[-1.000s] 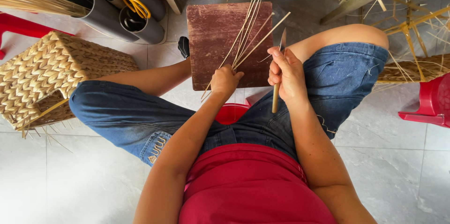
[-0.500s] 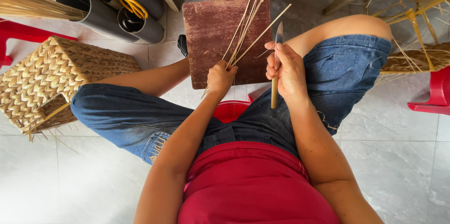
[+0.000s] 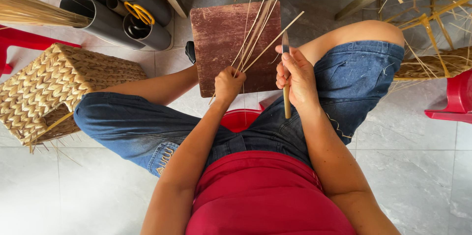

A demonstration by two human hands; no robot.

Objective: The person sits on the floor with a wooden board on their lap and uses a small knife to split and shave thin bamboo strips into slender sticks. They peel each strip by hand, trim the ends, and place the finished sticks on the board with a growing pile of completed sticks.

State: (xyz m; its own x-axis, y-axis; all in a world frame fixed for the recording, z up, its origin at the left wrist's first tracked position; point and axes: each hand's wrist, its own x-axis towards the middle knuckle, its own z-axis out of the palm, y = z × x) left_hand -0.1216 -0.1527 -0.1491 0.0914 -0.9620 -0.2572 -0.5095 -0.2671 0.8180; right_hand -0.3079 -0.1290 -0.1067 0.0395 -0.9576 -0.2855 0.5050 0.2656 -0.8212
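Up front, left hand [image 3: 229, 83] clamped on a bunch of thin bamboo strips [image 3: 257, 31] fanning upward over the brown wooden board [image 3: 219, 38]; right hand [image 3: 296, 78] closed around a knife [image 3: 285, 80], blade up just beside the strips, handle pointing down. Board stands on the tiled floor between the knees. Woven basket [image 3: 46, 85] by the left knee, grey pipes [image 3: 105, 14] beyond it

No packages, labels, signs or screens show anywhere in view (floor and surroundings alike).
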